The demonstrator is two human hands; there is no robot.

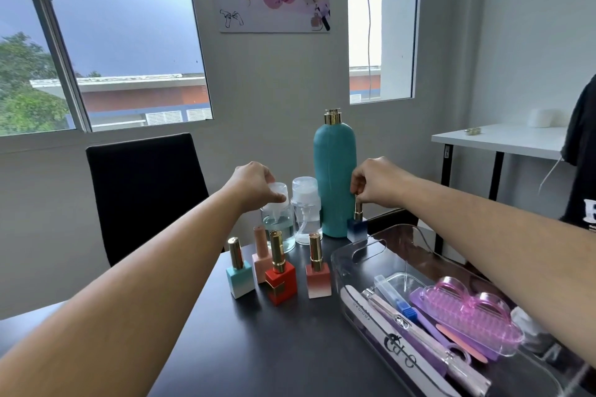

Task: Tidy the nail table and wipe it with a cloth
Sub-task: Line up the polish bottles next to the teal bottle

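My left hand [254, 182] grips the white cap of a clear pump dispenser bottle [278, 229] at the far end of the dark table [274, 348]. My right hand [377, 182] pinches the gold cap of a blue nail polish bottle [357, 229] beside the tall teal bottle [335, 177]. A second clear pump bottle [305, 213] stands between the two hands. In front stand several polish bottles: teal [239, 274], pale pink [260, 258], red [280, 274] and coral [317, 274]. No cloth is in view.
A clear plastic organizer tray [358, 251] at the right holds nail files, a pink brush, scissors and other tools. A black chair [145, 193] stands behind the table. A white side table [496, 138] and a person's dark sleeve [580, 138] are at far right.
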